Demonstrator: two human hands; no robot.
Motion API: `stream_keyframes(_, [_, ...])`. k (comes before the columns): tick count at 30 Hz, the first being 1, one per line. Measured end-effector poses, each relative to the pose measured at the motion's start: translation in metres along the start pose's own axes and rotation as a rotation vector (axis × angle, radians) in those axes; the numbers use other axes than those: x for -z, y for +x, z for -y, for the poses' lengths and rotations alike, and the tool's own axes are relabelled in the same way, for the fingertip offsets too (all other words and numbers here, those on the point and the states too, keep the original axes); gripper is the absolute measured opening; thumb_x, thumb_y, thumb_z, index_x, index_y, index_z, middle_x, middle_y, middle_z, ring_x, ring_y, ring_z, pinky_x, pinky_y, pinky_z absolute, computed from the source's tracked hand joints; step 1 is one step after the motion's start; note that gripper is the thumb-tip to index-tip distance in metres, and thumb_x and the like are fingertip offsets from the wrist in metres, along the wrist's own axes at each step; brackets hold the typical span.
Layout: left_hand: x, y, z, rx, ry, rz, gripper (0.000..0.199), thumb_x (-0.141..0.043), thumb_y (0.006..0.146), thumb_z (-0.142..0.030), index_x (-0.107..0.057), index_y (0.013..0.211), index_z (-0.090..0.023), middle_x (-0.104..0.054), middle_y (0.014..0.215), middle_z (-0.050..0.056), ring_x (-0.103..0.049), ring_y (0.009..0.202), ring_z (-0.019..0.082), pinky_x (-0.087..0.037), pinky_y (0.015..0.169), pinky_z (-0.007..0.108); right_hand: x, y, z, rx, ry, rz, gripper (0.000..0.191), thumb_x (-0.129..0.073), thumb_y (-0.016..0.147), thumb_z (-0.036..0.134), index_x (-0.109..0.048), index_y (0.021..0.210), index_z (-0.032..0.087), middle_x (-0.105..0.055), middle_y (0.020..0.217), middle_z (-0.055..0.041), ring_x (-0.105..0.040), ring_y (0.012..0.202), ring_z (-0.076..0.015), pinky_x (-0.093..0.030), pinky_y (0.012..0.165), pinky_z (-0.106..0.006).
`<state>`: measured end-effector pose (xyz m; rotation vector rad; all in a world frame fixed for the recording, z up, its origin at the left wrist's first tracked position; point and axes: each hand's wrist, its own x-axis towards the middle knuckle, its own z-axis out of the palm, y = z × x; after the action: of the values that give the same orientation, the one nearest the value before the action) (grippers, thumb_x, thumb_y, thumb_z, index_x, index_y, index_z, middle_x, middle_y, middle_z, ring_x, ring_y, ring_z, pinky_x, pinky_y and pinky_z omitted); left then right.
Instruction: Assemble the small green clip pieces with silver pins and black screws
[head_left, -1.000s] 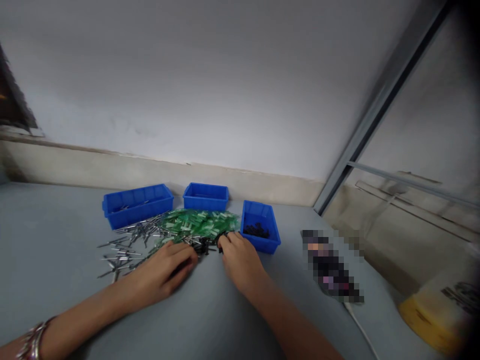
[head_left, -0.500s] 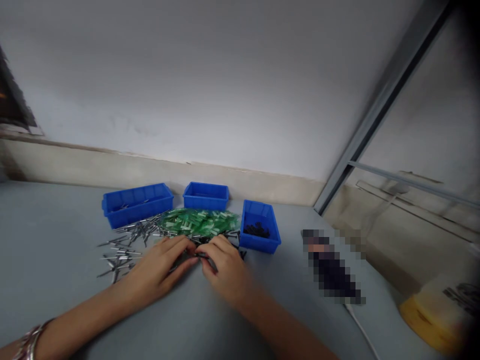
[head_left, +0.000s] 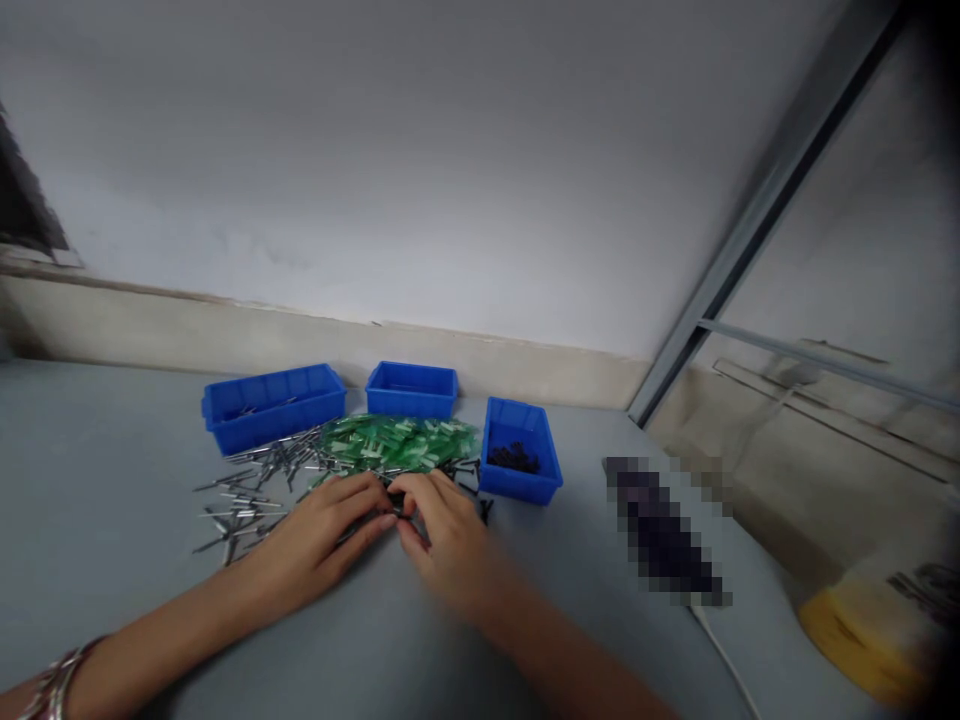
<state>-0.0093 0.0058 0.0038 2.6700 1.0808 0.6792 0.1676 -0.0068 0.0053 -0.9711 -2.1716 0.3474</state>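
My left hand (head_left: 337, 530) and my right hand (head_left: 448, 530) meet fingertip to fingertip low over the grey table (head_left: 360, 640). Both are closed in a pinch, and whatever small thing sits between the fingertips is too hidden to name. Just beyond them lies a heap of green plastic pieces (head_left: 401, 442). Silver metal pins (head_left: 240, 518) are scattered to the left of my left hand and up beside the green heap. Some black screws (head_left: 469, 468) lie between the heap and the right blue bin (head_left: 520, 488).
The left blue bin (head_left: 277, 423) holds a few metal pieces. A middle blue bin (head_left: 411, 403) stands by the wall. Dark small parts (head_left: 514, 458) lie in the right bin. A blurred-out dark object (head_left: 664, 530) with a white cable (head_left: 721, 655) rests at right, near a yellow-based container (head_left: 855, 640).
The dark piece seen earlier at my right fingertips no longer shows clearly. My right fingers have shifted slightly, while my left hand has hardly moved.
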Motion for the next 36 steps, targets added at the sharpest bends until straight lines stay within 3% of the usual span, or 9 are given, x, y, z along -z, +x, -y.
stream_keyframes(4, [0.0025, 0.0003, -0.0012, 0.012, -0.014, -0.038, 0.020, -0.035, 0.091, -0.026, -0.054, 0.092, -0.020, -0.057, 0.088, 0.002, -0.054, 0.083, 0.016, -0.043, 0.076, 0.027, 0.0005, 0.0008, -0.0013, -0.046, 0.031, -0.013, 0.024, -0.050, 0.079, 0.011, -0.051, 0.101, 0.020, -0.055, 0.090, -0.0028, -0.049, 0.087, -0.0144, -0.039, 0.077, -0.027])
stream_keyframes(7, [0.0055, 0.0008, -0.0029, 0.031, -0.032, -0.060, 0.020, -0.034, 0.091, -0.025, -0.053, 0.088, -0.019, -0.056, 0.085, 0.003, -0.054, 0.080, 0.015, -0.044, 0.072, 0.026, -0.0001, 0.0021, -0.0035, -0.083, 0.033, -0.005, 0.008, -0.048, 0.083, 0.019, -0.055, 0.088, 0.018, -0.055, 0.084, -0.0025, -0.048, 0.086, -0.0141, -0.038, 0.078, -0.027])
stream_keyframes(12, [0.0066, 0.0007, -0.0030, 0.015, -0.042, -0.094, 0.017, -0.036, 0.090, -0.025, -0.052, 0.089, -0.019, -0.056, 0.090, 0.003, -0.054, 0.084, 0.016, -0.044, 0.075, 0.027, -0.0008, 0.0046, -0.0067, -0.090, 0.047, 0.012, 0.024, -0.041, 0.087, 0.023, -0.051, 0.066, 0.017, -0.049, 0.068, 0.0007, -0.047, 0.072, -0.0112, -0.035, 0.065, -0.023])
stream_keyframes(16, [0.0052, 0.0007, -0.0031, 0.001, -0.052, -0.118, 0.017, -0.037, 0.089, -0.026, -0.053, 0.091, -0.019, -0.056, 0.093, 0.004, -0.053, 0.088, 0.017, -0.044, 0.077, 0.028, 0.0013, 0.0045, -0.0049, -0.075, 0.091, 0.003, 0.021, -0.042, 0.087, 0.021, -0.050, 0.067, 0.017, -0.049, 0.068, 0.0015, -0.046, 0.070, -0.0099, -0.034, 0.063, -0.021])
stream_keyframes(21, [0.0063, 0.0006, -0.0044, 0.028, -0.054, -0.065, 0.018, -0.036, 0.090, -0.026, -0.052, 0.094, -0.019, -0.054, 0.097, 0.005, -0.052, 0.091, 0.017, -0.043, 0.082, 0.030, 0.0021, 0.0025, -0.0027, -0.084, 0.112, -0.007, 0.011, -0.045, 0.084, 0.017, -0.053, 0.078, 0.017, -0.053, 0.076, 0.0002, -0.048, 0.075, -0.0106, -0.036, 0.066, -0.021])
stream_keyframes(30, [0.0057, 0.0004, -0.0039, 0.006, -0.084, -0.087, 0.020, -0.036, 0.090, -0.026, -0.054, 0.089, -0.018, -0.053, 0.095, 0.005, -0.051, 0.089, 0.017, -0.044, 0.080, 0.028, 0.0001, 0.0021, -0.0053, -0.085, 0.113, -0.021, 0.010, -0.045, 0.085, 0.021, -0.054, 0.084, 0.018, -0.055, 0.079, -0.0002, -0.049, 0.077, -0.0108, -0.037, 0.069, -0.022])
stream_keyframes(36, [0.0069, -0.0001, -0.0057, -0.008, -0.077, -0.125, 0.016, -0.038, 0.089, -0.023, -0.053, 0.089, -0.018, -0.052, 0.096, 0.005, -0.051, 0.091, 0.016, -0.043, 0.080, 0.027, 0.0024, 0.0041, -0.0053, -0.090, 0.115, -0.015, 0.024, -0.040, 0.088, 0.023, -0.050, 0.067, 0.017, -0.048, 0.069, 0.0012, -0.046, 0.070, -0.0098, -0.034, 0.064, -0.022])
